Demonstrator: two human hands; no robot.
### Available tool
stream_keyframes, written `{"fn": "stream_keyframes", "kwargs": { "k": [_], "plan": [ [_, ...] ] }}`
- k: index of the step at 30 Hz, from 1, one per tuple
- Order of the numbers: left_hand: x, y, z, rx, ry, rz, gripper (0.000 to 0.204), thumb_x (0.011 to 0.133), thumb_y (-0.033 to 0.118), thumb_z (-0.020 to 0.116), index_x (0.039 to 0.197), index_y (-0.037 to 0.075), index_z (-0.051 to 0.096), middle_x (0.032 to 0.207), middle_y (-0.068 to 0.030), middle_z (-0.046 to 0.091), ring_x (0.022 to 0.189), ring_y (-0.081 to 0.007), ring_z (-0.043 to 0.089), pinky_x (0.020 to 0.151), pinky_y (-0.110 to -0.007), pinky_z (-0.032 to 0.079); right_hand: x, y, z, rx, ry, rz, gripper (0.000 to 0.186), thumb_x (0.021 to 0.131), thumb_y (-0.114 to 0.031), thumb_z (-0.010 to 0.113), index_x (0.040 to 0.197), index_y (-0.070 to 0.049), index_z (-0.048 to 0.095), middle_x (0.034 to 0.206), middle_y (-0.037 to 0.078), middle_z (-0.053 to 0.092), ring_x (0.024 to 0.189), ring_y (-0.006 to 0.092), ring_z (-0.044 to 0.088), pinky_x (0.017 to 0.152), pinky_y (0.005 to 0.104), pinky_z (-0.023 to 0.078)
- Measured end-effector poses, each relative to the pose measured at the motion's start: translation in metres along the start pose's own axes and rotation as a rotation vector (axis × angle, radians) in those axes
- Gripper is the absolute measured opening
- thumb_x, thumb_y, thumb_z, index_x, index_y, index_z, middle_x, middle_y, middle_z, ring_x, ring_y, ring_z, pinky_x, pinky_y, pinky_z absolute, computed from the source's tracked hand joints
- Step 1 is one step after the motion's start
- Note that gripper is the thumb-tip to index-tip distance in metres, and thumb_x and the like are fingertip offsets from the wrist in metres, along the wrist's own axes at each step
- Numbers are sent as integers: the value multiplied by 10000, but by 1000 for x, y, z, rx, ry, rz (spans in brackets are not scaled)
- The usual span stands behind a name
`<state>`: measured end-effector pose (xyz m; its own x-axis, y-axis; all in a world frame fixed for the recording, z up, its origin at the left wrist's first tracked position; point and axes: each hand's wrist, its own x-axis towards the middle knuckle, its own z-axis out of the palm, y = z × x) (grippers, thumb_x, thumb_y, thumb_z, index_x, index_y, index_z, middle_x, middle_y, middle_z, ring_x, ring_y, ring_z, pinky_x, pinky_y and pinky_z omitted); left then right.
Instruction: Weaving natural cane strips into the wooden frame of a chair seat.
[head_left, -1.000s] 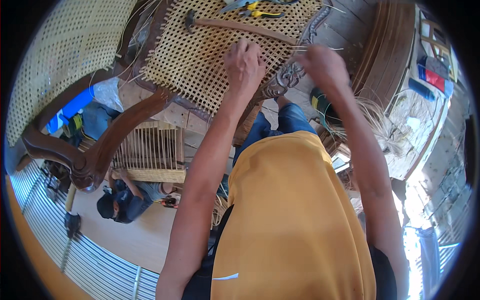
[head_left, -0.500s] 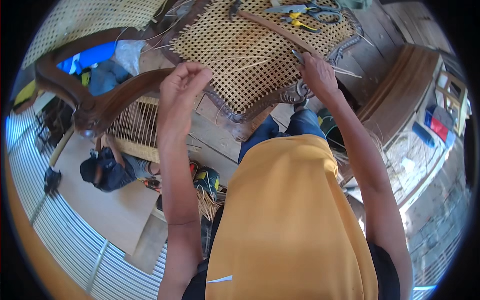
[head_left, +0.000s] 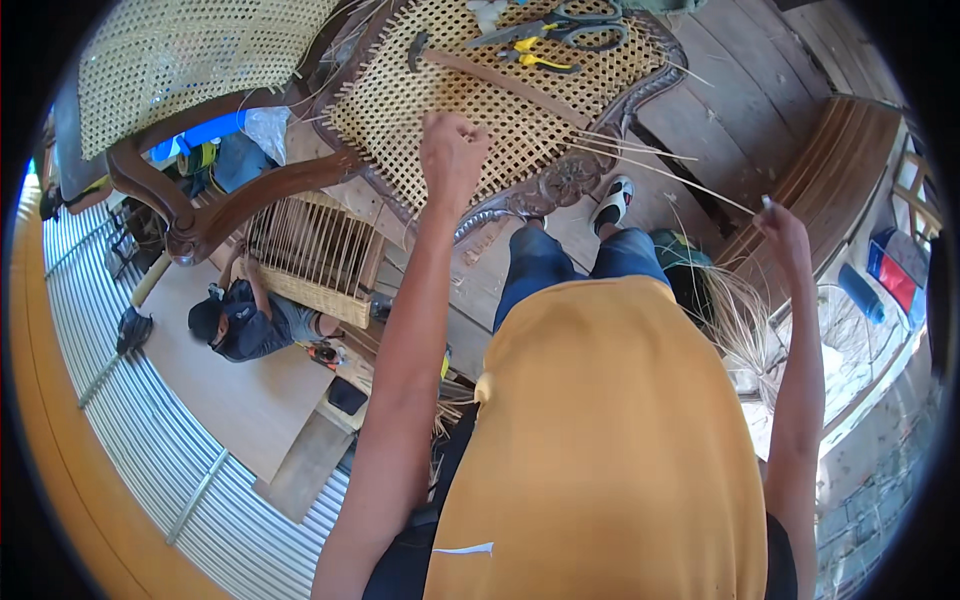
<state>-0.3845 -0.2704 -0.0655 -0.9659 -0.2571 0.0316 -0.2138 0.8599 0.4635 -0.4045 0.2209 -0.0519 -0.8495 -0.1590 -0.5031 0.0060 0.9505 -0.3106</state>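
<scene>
Cane strand (head_left: pixel 705 187) runs from the right hand (head_left: pixel 785 232), clamped on it, to the woven seat (head_left: pixel 390 110) beneath the left hand (head_left: pixel 455 160), grip unclear.

No lettering or numbers can be read.

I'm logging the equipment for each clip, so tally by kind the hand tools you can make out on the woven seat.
Hammer: 1
Scissors: 1
Yellow-handled pliers: 1
Total: 3
The pale item near the top edge is too unclear to count.
</scene>
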Motion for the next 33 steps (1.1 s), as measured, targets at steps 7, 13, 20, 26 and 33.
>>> {"fn": "stream_keyframes", "kwargs": {
  "k": [7,13,20,26,33],
  "plan": [
    [-5,10,2,23,-48,-154,232,714,198,752,808,14,644,820,-139,622,752,-276,612,729,-368,490,31,-204,43,166,-26,-437,257,852,-149,593,1094,-73,628,1147,141,617,824,328,660,719,413,538],
    [-10,4,11,77,32,-122,151,761,158,699,835,29,671,832,-140,643,759,-274,645,721,-370,498,78,-275,91,-79,314,-645,118,826,-61,527,911,-12,592,904,176,572,763,314,663,672,382,545],
    [-14,1,16,-39,116,-118,85,751,107,670,814,50,671,812,-99,626,729,-239,622,700,-314,507,91,-277,78,2,98,-622,113,822,-85,529,886,-30,605,785,195,654,767,338,663,689,447,522],
    [-13,6,14,-16,81,-156,102,739,112,687,814,45,673,822,-104,636,742,-224,634,700,-310,509,93,-252,70,-72,-4,-739,168,857,-168,565,907,-9,592,740,186,651,757,346,658,686,459,515],
    [-14,-2,12,52,107,-89,59,735,67,692,793,82,690,788,-67,624,685,-208,638,642,-298,515,70,-200,50,224,-76,-573,209,910,-248,563,970,-50,592,756,191,647,728,406,624,648,487,476]
  ]
}}
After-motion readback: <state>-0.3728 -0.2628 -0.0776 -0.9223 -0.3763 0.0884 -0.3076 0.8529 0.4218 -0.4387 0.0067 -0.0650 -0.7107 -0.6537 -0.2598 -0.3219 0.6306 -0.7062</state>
